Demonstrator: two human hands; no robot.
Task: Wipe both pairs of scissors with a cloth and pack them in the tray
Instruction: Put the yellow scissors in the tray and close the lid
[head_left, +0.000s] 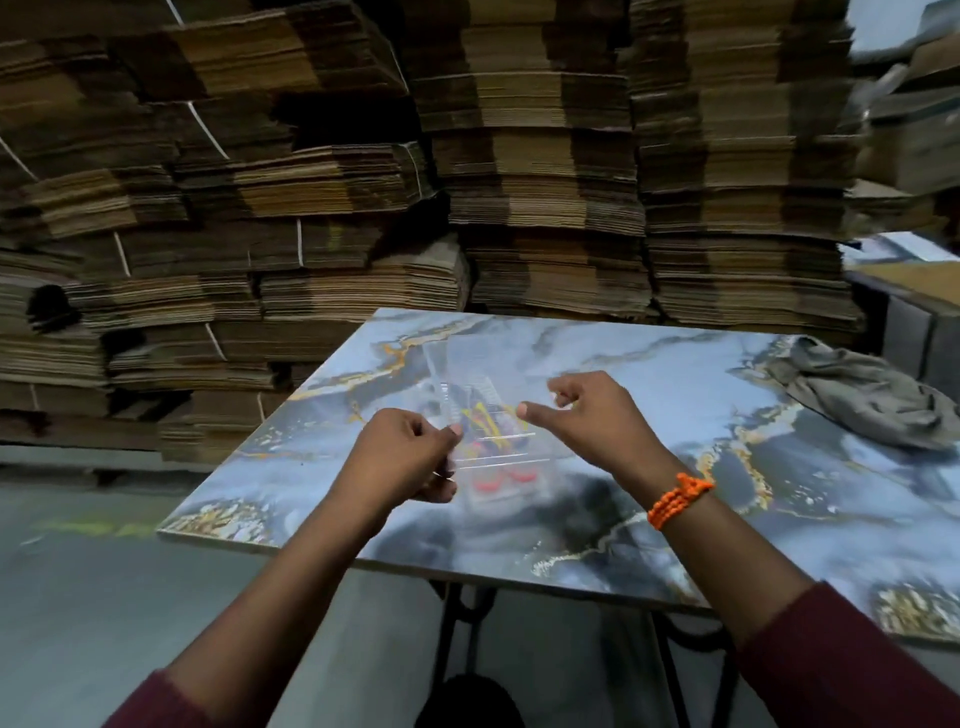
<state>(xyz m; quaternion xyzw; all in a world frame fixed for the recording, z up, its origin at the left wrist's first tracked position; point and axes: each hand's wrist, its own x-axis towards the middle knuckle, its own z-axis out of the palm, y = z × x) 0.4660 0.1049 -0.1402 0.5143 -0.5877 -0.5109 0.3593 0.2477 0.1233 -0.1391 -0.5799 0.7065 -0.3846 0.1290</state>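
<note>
A clear plastic tray (470, 364) with a hinged clear lid lies in the middle of the marbled table (675, 395). Inside it I make out scissors with red handles (501, 480) and yellow marks (485, 418) further up; how many pairs is blurred. My left hand (402, 454) pinches the tray's near left edge between thumb and curled fingers. My right hand (587, 415) hovers at the tray's right side, fingers curled, thumb stretched toward the lid; whether it touches the plastic I cannot tell. A crumpled grey cloth (857, 395) lies at the table's far right.
Tall stacks of flattened cardboard (363, 182) rise behind the table and to its left. A grey floor (104, 597) lies below the table's near left edge. Another surface (914, 280) stands at the far right. Black metal table legs (457, 623) show underneath.
</note>
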